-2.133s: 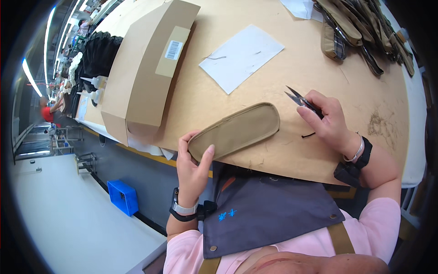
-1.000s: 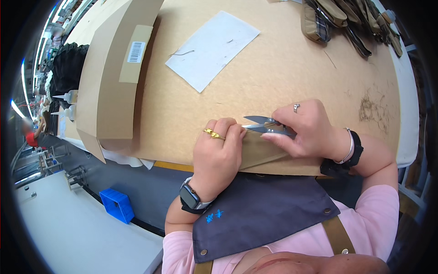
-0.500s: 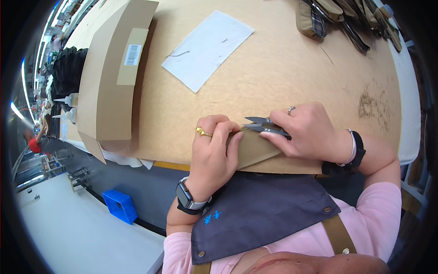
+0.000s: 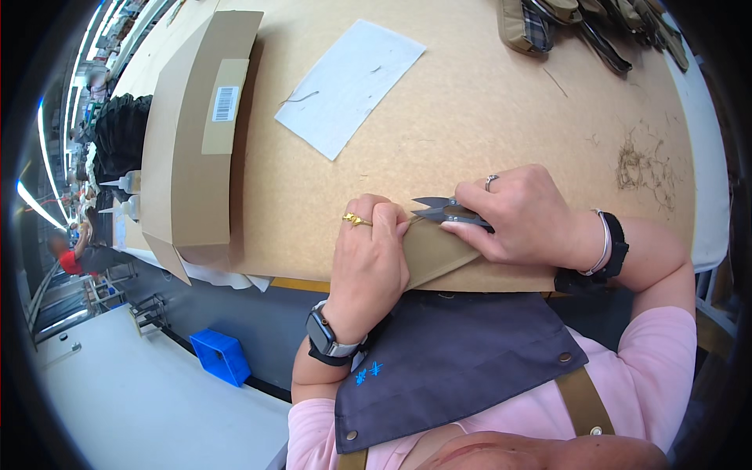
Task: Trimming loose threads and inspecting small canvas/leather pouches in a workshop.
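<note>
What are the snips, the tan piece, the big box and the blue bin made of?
Snips: metal, by the look of the thin, pointed, dark grey blades with a slight shine.
Tan piece: probably cloth; it's matte, with a raised edge like a seam.
Box: likely cardboard, dull brown with flat, folded panels.
Blue bin: perhaps plastic, bright blue all over.

Parted dark snips point(image 4: 453, 212) at khaki piece point(image 4: 435, 251)

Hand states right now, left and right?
Left hand: closed, holding the tan fabric piece.
Right hand: closed, holding dark snips, their tips apart.
</note>
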### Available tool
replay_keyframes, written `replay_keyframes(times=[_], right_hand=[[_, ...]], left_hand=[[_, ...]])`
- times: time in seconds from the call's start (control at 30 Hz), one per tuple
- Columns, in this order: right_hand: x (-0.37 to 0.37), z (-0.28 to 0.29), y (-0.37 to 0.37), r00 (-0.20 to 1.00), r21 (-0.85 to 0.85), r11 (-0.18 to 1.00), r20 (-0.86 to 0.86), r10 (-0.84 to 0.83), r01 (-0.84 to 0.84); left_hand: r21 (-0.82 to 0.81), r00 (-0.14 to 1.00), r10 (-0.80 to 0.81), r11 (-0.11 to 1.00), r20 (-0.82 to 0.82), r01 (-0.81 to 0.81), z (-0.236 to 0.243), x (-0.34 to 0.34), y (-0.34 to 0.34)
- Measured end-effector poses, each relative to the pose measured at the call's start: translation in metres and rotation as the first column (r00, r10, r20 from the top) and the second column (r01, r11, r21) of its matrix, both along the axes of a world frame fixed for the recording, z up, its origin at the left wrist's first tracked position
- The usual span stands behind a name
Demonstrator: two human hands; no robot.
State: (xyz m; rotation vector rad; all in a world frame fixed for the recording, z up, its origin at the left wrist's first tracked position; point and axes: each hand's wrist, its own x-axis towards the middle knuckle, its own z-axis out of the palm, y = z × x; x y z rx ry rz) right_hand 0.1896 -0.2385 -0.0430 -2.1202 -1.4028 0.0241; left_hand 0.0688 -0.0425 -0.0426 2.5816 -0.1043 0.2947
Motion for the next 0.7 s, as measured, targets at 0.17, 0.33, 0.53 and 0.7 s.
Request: replay_keyframes(times=[0.17,0.33,0.53,0.7], right_hand=[[-0.001,0.007,-0.002,0.998,-0.104,0.993,0.021,0.062,-0.059],[-0.003,0.005,0.000,0.997,-0.077,0.995,0.034,0.067,-0.065],[-0.003,0.009,0.001,0.997,-0.152,0.985,0.006,0.083,-0.081],[-0.003,0.004,0.001,0.994,-0.101,0.992,0.058,0.087,-0.081]], left_hand=[[-0.069,1.000,0.022,0.997,-0.018,-0.023,-0.005,-0.001,0.002],[-0.129,1.000,-0.004,0.992,-0.023,0.001,-0.005,0.001,0.006],[-0.140,0.999,0.008,0.990,-0.040,-0.014,-0.006,-0.001,0.007],[-0.146,0.999,0.008,0.989,-0.036,-0.013,-0.006,0.000,0.007]])
